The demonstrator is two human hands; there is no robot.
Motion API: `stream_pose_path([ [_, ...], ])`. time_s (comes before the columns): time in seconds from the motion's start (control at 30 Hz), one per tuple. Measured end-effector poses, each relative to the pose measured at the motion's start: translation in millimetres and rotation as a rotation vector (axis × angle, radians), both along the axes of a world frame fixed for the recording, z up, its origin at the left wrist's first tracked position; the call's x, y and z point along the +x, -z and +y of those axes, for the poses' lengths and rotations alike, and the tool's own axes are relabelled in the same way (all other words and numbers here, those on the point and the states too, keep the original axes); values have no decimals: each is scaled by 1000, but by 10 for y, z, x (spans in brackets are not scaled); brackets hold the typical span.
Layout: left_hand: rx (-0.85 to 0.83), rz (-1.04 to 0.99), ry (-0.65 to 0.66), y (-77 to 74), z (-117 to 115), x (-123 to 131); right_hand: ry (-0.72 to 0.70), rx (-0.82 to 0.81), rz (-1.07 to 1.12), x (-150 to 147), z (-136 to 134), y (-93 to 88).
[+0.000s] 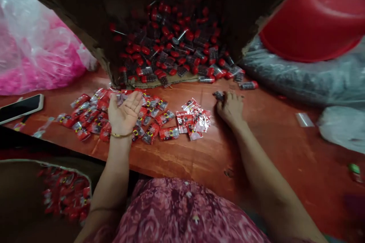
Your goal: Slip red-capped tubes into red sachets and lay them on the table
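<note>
My left hand (125,114) is turned palm up with its fingers stretched out, above a pile of filled red packets (89,115). A pale, see-through bit shows by its thumb; I cannot tell whether it lies in the hand. On the table to the right, my right hand (231,108) rests palm down, its fingers bent around a small dark piece (219,95) at the thumb side. Its fingertips are partly hidden. Between the hands lies a small heap of flat red-and-clear packets (195,119). Just beyond, small red-capped tubes (171,53) with dark contents fill an open cardboard box.
The box's torn cardboard edge (104,62) faces me. A phone (21,108) and a bag of pink pieces (42,53) are at left. To the right, a red tub (313,19) sits on a dark-filled plastic bag (288,78). Below left, a container holds red packets (67,193).
</note>
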State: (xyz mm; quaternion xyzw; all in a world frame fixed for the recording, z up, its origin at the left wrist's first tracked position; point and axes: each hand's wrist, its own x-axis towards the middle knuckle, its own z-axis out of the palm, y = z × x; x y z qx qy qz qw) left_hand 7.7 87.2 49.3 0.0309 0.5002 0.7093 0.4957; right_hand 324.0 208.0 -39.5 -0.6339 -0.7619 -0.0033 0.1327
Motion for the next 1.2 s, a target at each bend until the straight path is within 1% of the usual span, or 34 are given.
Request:
stream_pose_path([
  [0.07,-55,155,185,94,-32,285,-47,7,16,93,-217,20],
  [0.1,-65,293,282,157,-49,451,-75,13,29,144,-333,34],
  [0.17,-18,685,443,284,-65,784,-120,24,55,247,-567,69],
  [0.23,69,1094,623,388,-43,1067,-142,38,81,337,-786,106],
  [0.3,114,1434,774,457,16,1273,-133,60,109,401,-973,141],
  [0.33,109,1567,834,483,54,1347,-121,74,123,422,-1052,156],
  [0.37,88,1674,887,505,92,1402,-104,90,139,436,-1119,171],
  [0.43,42,1816,964,547,158,1472,-72,125,175,450,-1222,190],
  [0.5,9,1890,990,580,194,1504,-54,165,216,446,-1282,191],
  [0.63,-43,1939,966,593,187,1526,-28,262,293,361,-1317,114],
  [0.8,-84,1927,913,564,175,1554,-87,314,359,103,-1309,-13],
  [0.9,-96,1910,917,575,201,1570,-105,289,392,-10,-1303,-39],
  [1.0,-101,1891,915,605,212,1577,-105,264,451,-46,-1299,-59],
  [1.1,-90,1855,828,612,191,1572,-89,243,562,-78,-1299,-103],
  [1.13,-81,1840,792,603,178,1568,-69,211,624,-103,-1296,-119],
  [1.2,-59,1809,731,564,147,1560,-17,94,799,-179,-1276,-144],
])
